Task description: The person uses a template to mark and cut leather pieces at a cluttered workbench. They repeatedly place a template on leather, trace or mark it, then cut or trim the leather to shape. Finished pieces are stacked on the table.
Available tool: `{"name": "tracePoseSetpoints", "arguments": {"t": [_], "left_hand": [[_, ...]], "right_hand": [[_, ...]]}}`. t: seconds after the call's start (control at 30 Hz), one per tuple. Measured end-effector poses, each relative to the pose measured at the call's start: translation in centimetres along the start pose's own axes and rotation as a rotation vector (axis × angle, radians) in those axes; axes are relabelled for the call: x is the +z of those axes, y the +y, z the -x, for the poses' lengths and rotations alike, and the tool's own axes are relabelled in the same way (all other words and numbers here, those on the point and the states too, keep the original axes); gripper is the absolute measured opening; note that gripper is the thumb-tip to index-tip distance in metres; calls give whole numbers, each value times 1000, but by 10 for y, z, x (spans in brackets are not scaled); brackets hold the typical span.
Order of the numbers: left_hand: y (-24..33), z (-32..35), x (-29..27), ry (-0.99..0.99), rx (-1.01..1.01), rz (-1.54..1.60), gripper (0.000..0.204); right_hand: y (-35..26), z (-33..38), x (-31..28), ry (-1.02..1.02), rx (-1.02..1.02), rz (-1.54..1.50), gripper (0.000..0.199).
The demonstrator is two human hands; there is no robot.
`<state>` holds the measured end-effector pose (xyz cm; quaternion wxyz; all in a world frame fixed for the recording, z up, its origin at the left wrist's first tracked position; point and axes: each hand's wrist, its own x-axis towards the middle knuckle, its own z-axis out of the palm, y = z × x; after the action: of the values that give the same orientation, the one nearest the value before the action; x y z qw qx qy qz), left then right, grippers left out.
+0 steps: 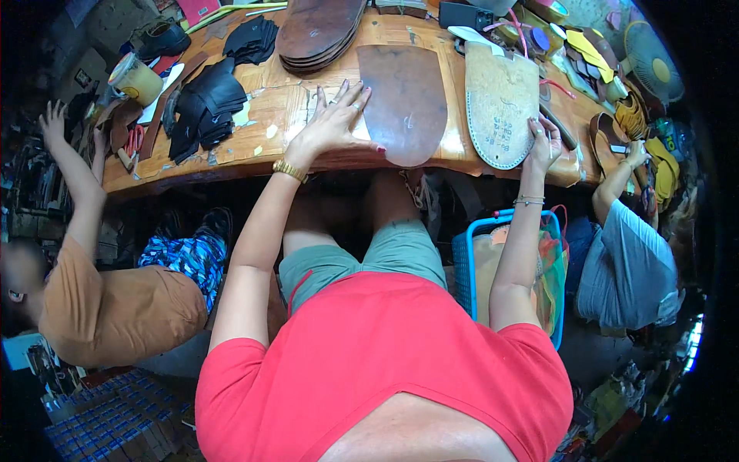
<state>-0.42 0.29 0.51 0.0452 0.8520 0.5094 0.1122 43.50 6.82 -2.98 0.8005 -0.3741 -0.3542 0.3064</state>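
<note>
Head view: the brown panel is lying flat on the table, straight ahead of the wearer. The left hand is resting palm down at the brown panel's left edge, thumb reaching onto the leather; its grip is standing apart, fingers spread. The right hand is working to the right of the brown panel; its grip is clamping the right edge of the pale panel, thumb uppermost. That pale panel is lying just beside the brown panel, not touching, and is showing dots along its rounded rim.

A brown stack is sitting behind and left of the brown panel; black pieces are piling up well left of it. A blue basket is standing below, nearer the wearer and right of it. Two co-workers are sitting well apart from it: tan shirt left, grey shirt right.
</note>
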Motion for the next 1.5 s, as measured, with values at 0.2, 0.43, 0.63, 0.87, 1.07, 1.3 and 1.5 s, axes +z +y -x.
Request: {"name": "tracePoseSetpoints", "arguments": {"t": [0.2,0.43,0.63,0.87,1.07,1.3,1.5], "left_hand": [[-17,-22,2,6,13,22,123],[-13,-19,5,108,-23,-12,122],[-10,-22,7,113,-38,-22,126],[-13,-21,7,168,-11,35,124],[-16,-24,8,137,-3,24,116],[-12,-18,7,178,14,33,112],[-9,-16,5,202,28,58,111]], "right_hand": [[-16,1,27,3,-59,-13,26],[4,47,108,-106,20,22,24],[36,78,132,-346,-170,423,17],[22,88,141,-515,-390,913,14],[1,88,124,-600,-390,1080,34],[-11,87,97,-836,-306,888,49],[-21,90,100,-887,-240,958,52]]}}
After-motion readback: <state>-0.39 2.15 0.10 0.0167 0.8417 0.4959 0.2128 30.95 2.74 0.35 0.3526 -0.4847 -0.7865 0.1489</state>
